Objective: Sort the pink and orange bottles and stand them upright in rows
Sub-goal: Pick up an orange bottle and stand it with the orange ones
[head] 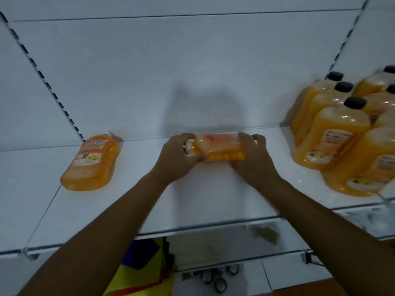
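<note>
An orange bottle (220, 147) with a white cap lies sideways above the middle of the white shelf (192, 201), cap pointing left. My left hand (178, 155) grips its cap end and my right hand (253, 159) grips its base end. A second orange bottle (90, 164) lies flat on the shelf at the left, its cap toward the back wall. At the right, several orange bottles with black caps (333, 135) stand upright in rows. I see no pink bottle.
The white back wall (171, 71) has slotted uprights at both sides. Below the shelf's front edge there is a yellow and blue object (141, 272) and some small dark items on a lower shelf (215, 276).
</note>
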A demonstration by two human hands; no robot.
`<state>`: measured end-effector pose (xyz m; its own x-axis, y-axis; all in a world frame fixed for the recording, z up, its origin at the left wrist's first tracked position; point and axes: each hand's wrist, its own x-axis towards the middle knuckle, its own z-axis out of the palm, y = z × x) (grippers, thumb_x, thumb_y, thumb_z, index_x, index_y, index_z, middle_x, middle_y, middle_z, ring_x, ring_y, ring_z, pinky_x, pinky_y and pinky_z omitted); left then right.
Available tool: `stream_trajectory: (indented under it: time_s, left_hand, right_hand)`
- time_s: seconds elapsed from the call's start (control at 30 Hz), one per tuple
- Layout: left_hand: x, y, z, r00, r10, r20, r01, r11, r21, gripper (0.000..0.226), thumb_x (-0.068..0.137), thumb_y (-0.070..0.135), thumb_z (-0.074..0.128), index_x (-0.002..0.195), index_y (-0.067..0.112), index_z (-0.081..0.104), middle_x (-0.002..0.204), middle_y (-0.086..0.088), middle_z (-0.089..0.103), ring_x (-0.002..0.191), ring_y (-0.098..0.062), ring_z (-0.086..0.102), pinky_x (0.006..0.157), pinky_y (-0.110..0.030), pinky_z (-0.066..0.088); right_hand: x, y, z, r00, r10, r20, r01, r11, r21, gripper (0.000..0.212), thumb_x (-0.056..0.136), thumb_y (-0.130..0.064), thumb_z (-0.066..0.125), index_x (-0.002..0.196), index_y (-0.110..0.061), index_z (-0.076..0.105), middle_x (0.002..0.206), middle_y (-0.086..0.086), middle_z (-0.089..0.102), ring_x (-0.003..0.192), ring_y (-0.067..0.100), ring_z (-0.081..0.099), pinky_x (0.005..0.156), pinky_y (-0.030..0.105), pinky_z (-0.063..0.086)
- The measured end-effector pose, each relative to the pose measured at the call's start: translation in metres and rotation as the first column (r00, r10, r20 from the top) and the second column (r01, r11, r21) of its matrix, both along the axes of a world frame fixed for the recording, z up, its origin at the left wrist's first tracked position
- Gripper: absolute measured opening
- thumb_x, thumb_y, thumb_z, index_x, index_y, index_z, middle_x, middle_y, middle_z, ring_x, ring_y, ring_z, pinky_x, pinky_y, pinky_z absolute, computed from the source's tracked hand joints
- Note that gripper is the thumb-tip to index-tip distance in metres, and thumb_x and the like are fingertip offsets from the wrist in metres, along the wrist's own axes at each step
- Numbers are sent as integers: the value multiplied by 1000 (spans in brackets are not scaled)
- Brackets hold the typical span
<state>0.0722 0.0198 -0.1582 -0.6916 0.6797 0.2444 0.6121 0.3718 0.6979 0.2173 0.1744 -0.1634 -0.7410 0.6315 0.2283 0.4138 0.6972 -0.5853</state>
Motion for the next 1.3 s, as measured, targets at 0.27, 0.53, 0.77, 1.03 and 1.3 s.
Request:
stream_trajectory:
  time_s: [0.27,0.53,0.77,1.03,1.3]
  left_hand:
    - [96,-36,66,990,-117,-80,136,941,310,43,83,41,73,121,22,61,102,3,63,82,-11,64,74,-24,54]
    - [204,-1,81,882,-467,-60,461,830,316,63,78,25,79,135,17,53,130,2,56,114,-14,56,91,-21,48]
    - [319,93,68,764,-633,-124,640,721,266,71,76,20,81,139,17,49,134,2,53,121,-13,52,98,-37,51]
    - [444,199,65,723,-670,-172,685,660,309,65,78,22,79,137,18,51,129,6,53,108,-2,50,87,-10,45]
    - [471,309,70,729,-644,-233,685,683,253,62,79,23,78,135,20,53,129,0,54,107,-5,47,91,-16,42]
  right_hand:
    - [108,-70,21,996,-85,-30,86,995,43,54,86,-42,67,130,-19,48,124,9,52,106,27,56,82,33,44]
    - [239,-83,31,964,-186,-191,145,967,-211,44,89,-37,66,127,-21,50,113,-4,62,102,15,59,82,33,49]
    - [362,-34,21,928,-319,-193,241,908,-342,34,88,-35,68,117,-33,50,107,-12,63,99,7,62,86,29,52]
    - [475,53,24,873,-458,-169,401,870,-288,39,83,-36,72,111,-32,46,95,-14,58,84,4,58,71,19,46]
    - [484,177,8,852,-497,-163,453,858,-243,42,80,-50,71,113,-27,63,99,-4,71,85,11,67,79,39,57]
